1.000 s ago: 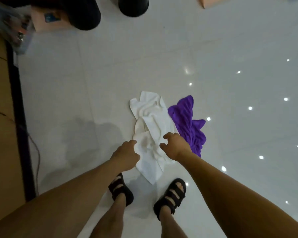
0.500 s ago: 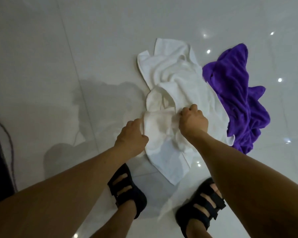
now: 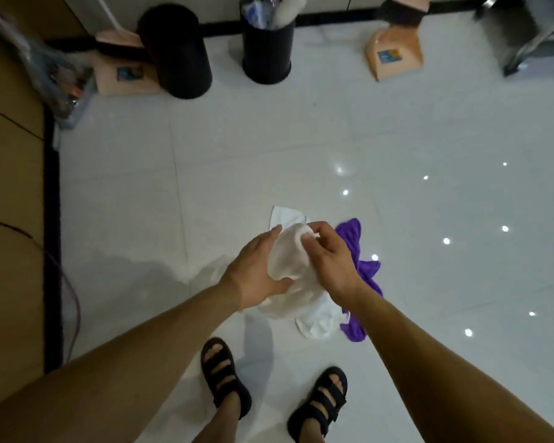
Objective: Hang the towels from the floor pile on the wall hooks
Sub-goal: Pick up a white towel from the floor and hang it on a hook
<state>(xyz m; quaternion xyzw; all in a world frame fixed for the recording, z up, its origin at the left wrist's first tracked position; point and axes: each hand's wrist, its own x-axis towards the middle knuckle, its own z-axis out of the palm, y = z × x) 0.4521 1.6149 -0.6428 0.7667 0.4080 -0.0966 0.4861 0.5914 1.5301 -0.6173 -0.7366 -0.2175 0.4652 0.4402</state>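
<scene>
A cream-white towel [image 3: 288,260] is bunched between both hands, lifted above the white tiled floor. My left hand [image 3: 253,273] cups its left side with the thumb underneath. My right hand [image 3: 328,260] pinches its top edge. Below them a second white towel [image 3: 317,324] still lies on the floor, one corner showing beyond the hands. A purple towel [image 3: 363,276] lies crumpled to its right, partly hidden by my right wrist. No wall hooks are in view.
My two feet in black sandals [image 3: 224,375] stand just before the pile. At the far wall stand two black bins [image 3: 266,49], two pinkish dustpans [image 3: 394,49] and a metal frame [image 3: 525,33]. A wooden panel [image 3: 10,219] with a cable runs along the left.
Both hands gripped the cream-white towel on the floor and raised it off the pile. The view has lifted, so the far wall and bins are visible again.
</scene>
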